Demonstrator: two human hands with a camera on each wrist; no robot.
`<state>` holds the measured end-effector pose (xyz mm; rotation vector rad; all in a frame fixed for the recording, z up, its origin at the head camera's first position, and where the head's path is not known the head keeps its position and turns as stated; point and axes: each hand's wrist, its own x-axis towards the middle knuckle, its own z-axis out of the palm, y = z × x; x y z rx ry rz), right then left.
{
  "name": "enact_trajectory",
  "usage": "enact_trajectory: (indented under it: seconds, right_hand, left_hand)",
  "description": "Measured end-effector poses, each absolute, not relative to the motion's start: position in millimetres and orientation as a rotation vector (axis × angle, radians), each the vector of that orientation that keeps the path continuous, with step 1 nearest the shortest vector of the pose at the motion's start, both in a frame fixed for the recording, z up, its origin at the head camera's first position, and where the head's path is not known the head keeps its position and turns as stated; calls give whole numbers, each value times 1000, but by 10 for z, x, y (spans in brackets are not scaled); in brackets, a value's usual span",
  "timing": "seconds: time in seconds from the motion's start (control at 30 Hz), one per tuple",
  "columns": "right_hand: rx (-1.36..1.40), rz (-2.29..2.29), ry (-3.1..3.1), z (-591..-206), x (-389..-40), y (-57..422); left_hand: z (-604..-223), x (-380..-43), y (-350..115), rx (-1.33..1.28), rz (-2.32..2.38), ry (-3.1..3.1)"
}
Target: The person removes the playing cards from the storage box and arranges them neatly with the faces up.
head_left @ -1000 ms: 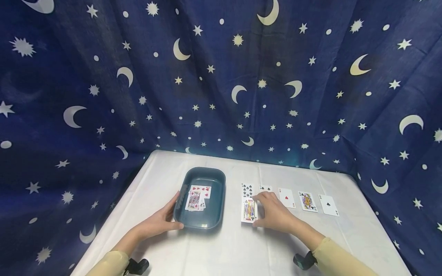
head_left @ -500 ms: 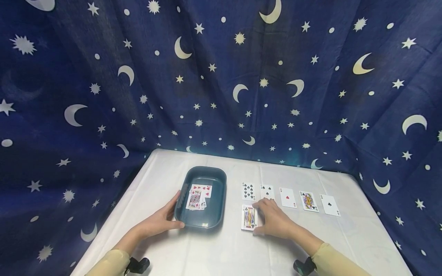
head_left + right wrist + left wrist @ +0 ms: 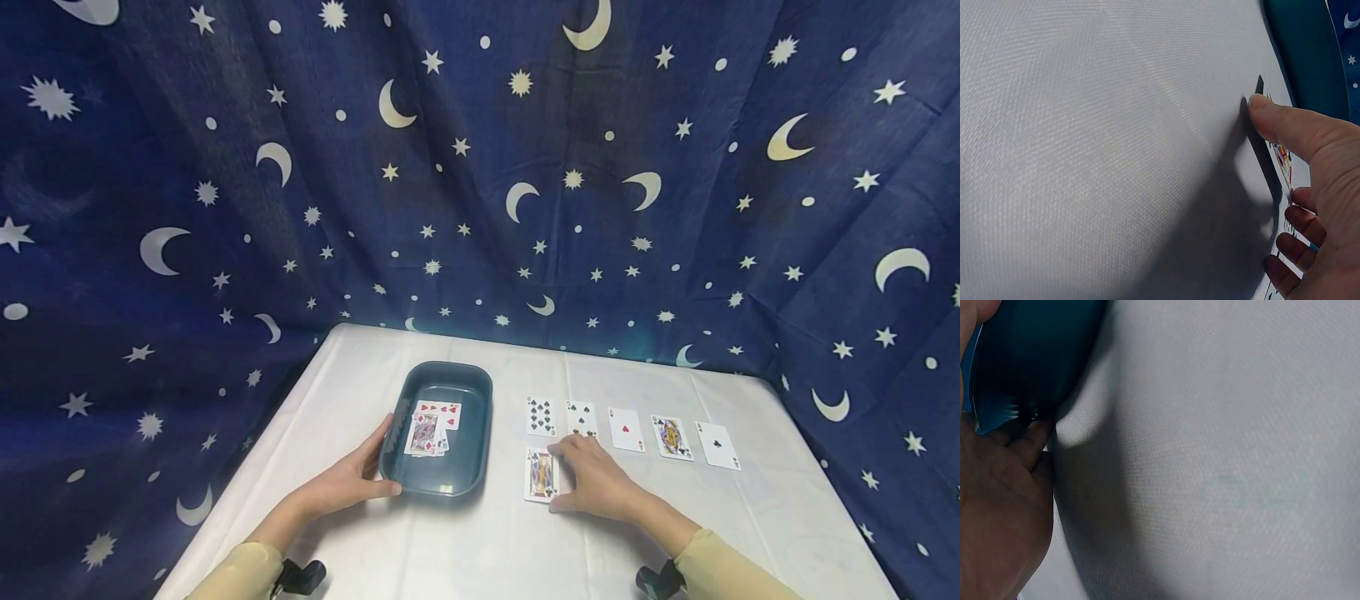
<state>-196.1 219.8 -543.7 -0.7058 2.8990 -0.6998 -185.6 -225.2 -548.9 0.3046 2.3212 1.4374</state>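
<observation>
My left hand (image 3: 348, 482) holds the near left corner of a dark teal tray (image 3: 474, 467), thumb at the front wall and fingers along the left side. Inside the tray lie overlapping playing cards (image 3: 424, 435), a red-suit face card uppermost. Between thumb and fingers, my right hand (image 3: 596, 483) grips the right side of a playing card (image 3: 542, 475), a face card of clubs. It lies face up just in front of a ten of spades (image 3: 541, 417). In the right wrist view, the thumb (image 3: 1282, 122) presses the card's edge; the fingertips lie partly hidden beyond it.
Right of the ten, a row holds a spade card (image 3: 581, 417) partly behind my right hand, an ace of hearts (image 3: 625, 429), a face card (image 3: 671, 437) and an ace of clubs (image 3: 717, 445). A starry blue curtain (image 3: 480, 208) surrounds the white-covered table (image 3: 480, 550).
My right hand has drawn the face card of clubs toward me, off the ten of spades it partly covered. More of the spade card beside it shows. My left hand stays at the tray.
</observation>
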Motion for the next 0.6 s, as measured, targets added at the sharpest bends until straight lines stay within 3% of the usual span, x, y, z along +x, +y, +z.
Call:
enact_trajectory:
  seconds: [0.6]
  right_hand:
    - [-687, -651, 2910, -5464, -1970, 2183]
  left_hand:
    - [-5481, -1857, -2249, 303, 1453, 2308]
